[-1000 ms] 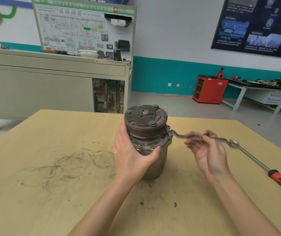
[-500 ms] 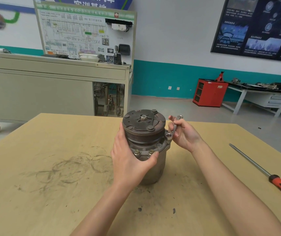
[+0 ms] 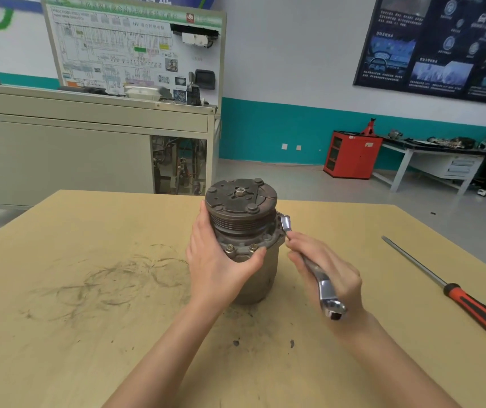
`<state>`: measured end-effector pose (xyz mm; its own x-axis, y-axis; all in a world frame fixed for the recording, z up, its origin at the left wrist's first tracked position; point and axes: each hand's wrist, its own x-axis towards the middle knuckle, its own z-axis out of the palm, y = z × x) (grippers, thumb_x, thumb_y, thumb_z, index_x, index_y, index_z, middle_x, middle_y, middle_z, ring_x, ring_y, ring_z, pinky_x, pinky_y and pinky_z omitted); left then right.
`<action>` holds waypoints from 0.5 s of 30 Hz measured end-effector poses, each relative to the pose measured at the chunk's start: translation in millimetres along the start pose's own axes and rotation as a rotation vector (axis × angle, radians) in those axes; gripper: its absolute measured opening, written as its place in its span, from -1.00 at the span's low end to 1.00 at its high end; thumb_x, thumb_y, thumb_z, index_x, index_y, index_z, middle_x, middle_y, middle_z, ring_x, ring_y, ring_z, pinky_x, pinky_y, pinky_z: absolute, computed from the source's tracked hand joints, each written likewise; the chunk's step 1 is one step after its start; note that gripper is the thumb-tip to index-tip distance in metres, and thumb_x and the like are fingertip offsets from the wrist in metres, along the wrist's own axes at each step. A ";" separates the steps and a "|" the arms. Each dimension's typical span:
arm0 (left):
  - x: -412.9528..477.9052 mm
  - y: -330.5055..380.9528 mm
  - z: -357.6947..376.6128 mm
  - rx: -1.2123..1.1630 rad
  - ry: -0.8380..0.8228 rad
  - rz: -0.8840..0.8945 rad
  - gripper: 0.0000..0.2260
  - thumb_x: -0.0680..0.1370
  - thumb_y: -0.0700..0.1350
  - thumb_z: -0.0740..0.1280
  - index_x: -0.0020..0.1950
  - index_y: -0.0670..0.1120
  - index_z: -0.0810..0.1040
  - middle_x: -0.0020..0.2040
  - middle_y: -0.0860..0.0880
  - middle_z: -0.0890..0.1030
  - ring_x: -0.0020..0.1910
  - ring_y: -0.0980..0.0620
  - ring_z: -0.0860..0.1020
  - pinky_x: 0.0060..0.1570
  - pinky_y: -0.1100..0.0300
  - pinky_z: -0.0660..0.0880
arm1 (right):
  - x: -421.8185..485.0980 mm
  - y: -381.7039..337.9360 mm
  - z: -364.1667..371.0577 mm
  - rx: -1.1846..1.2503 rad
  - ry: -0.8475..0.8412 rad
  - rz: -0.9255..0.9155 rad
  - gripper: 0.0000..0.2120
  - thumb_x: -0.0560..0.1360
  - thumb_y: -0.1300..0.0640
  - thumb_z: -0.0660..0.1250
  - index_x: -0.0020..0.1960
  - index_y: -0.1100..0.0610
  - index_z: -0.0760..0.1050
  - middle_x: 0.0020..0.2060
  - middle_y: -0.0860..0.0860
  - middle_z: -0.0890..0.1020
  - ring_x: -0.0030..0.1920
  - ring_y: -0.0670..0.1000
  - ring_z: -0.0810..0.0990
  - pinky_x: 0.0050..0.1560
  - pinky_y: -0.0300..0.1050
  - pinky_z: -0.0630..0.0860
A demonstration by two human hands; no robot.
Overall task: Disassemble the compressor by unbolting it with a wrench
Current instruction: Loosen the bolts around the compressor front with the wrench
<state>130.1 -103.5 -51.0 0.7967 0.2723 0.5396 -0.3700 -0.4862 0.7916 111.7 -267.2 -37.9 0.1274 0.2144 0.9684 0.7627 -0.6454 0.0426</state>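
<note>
A grey metal compressor (image 3: 244, 225) stands upright on the wooden table (image 3: 88, 334), its dark pulley disc facing up. My left hand (image 3: 221, 260) wraps around its left and front side below the pulley, thumb across the bolted flange. My right hand (image 3: 327, 275) grips a shiny ring wrench (image 3: 315, 272). The wrench's far ring sits on a bolt at the flange's right edge, and its handle points back toward me. Two more bolts show on the flange front, just above my left thumb.
A screwdriver (image 3: 453, 290) with a red and black handle lies on the table at the right. Dark scuff marks cover the table's left middle. Beyond the table stand a grey training bench (image 3: 59, 148), a red cabinet (image 3: 350, 154) and a workbench.
My right hand swung the wrench handle around the bolt, from pointing right, to the far side, to now pointing toward me. My left hand kept its hold on the compressor.
</note>
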 end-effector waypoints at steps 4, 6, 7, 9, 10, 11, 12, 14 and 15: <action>0.1 0.0 -0.2 -0.001 -0.004 0.003 0.06 0.20 0.38 0.32 0.59 0.04 -0.02 0.50 0.04 0.24 0.48 0.04 0.22 0.46 -0.08 0.16 | -9.9 -5.4 4.7 -0.238 -0.052 -0.192 -0.67 0.57 0.17 0.28 -0.17 0.43 0.62 -0.12 0.27 0.68 -0.16 0.10 0.71 -0.29 -0.11 0.64; -0.2 -0.1 -0.2 -0.004 -0.006 0.004 0.07 0.19 0.38 0.32 0.59 0.04 -0.03 0.50 0.05 0.23 0.48 0.05 0.21 0.46 -0.04 0.14 | -13.5 -5.0 5.5 -0.297 -0.070 -0.228 -0.66 0.58 0.16 0.27 -0.17 0.40 0.64 -0.11 0.26 0.68 -0.16 0.08 0.71 -0.25 -0.15 0.64; -0.2 -0.4 -0.1 -0.009 -0.006 0.005 0.06 0.20 0.38 0.32 0.59 0.05 -0.02 0.50 0.05 0.23 0.48 0.05 0.20 0.46 -0.03 0.14 | -14.8 -3.8 5.8 -0.320 -0.077 -0.249 -0.66 0.58 0.16 0.26 -0.17 0.39 0.64 -0.11 0.25 0.68 -0.16 0.07 0.71 -0.23 -0.18 0.64; -0.3 -0.9 -0.5 -0.020 -0.004 0.008 0.06 0.20 0.37 0.33 0.59 0.05 -0.02 0.49 0.06 0.24 0.48 0.07 0.21 0.46 -0.05 0.15 | -16.9 -0.6 5.8 -0.331 -0.091 -0.267 -0.66 0.59 0.16 0.25 -0.17 0.38 0.65 -0.10 0.24 0.68 -0.15 0.05 0.71 -0.21 -0.20 0.63; -0.1 -0.8 -1.0 -0.022 -0.003 0.011 0.06 0.20 0.37 0.33 0.58 0.04 -0.01 0.48 0.06 0.26 0.47 0.07 0.22 0.46 -0.07 0.17 | -18.0 1.6 4.7 -0.318 -0.100 -0.271 -0.66 0.59 0.17 0.25 -0.16 0.38 0.65 -0.09 0.24 0.68 -0.14 0.06 0.71 -0.21 -0.18 0.63; 0.4 -0.5 -1.3 -0.023 -0.003 0.016 0.06 0.20 0.36 0.34 0.58 0.04 0.00 0.47 0.06 0.26 0.46 0.07 0.23 0.45 -0.09 0.19 | -18.7 3.5 3.3 -0.301 -0.110 -0.274 -0.67 0.59 0.17 0.24 -0.16 0.39 0.64 -0.07 0.25 0.67 -0.12 0.07 0.71 -0.21 -0.17 0.63; 0.9 -0.3 -1.7 -0.026 -0.004 0.021 0.06 0.20 0.36 0.35 0.58 0.03 0.01 0.46 0.06 0.27 0.46 0.08 0.24 0.44 -0.10 0.21 | -18.8 5.2 1.1 -0.282 -0.121 -0.269 -0.67 0.59 0.18 0.24 -0.15 0.39 0.64 -0.06 0.26 0.67 -0.11 0.07 0.71 -0.18 -0.16 0.63; 2.2 0.1 -2.2 -0.034 -0.004 0.027 0.06 0.20 0.34 0.37 0.58 0.00 0.03 0.46 0.06 0.28 0.45 0.09 0.25 0.42 -0.13 0.26 | -18.3 9.0 -4.9 -0.205 -0.123 -0.224 -0.67 0.61 0.19 0.22 -0.14 0.40 0.63 -0.03 0.25 0.66 -0.06 0.07 0.70 -0.09 -0.16 0.62; 2.9 -0.5 -2.9 -0.042 -0.006 0.028 0.06 0.20 0.33 0.38 0.58 -0.01 0.04 0.46 0.05 0.29 0.45 0.09 0.25 0.42 -0.13 0.27 | -19.6 9.7 -6.7 -0.125 -0.107 -0.156 -0.68 0.61 0.20 0.22 -0.13 0.40 0.62 -0.02 0.23 0.66 -0.03 0.05 0.69 -0.05 -0.15 0.61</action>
<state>131.2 -100.1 -49.0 0.7885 0.2537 0.5603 -0.4121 -0.4585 0.7874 112.3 -282.5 -54.7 0.0858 0.3912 0.9163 0.6946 -0.6829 0.2264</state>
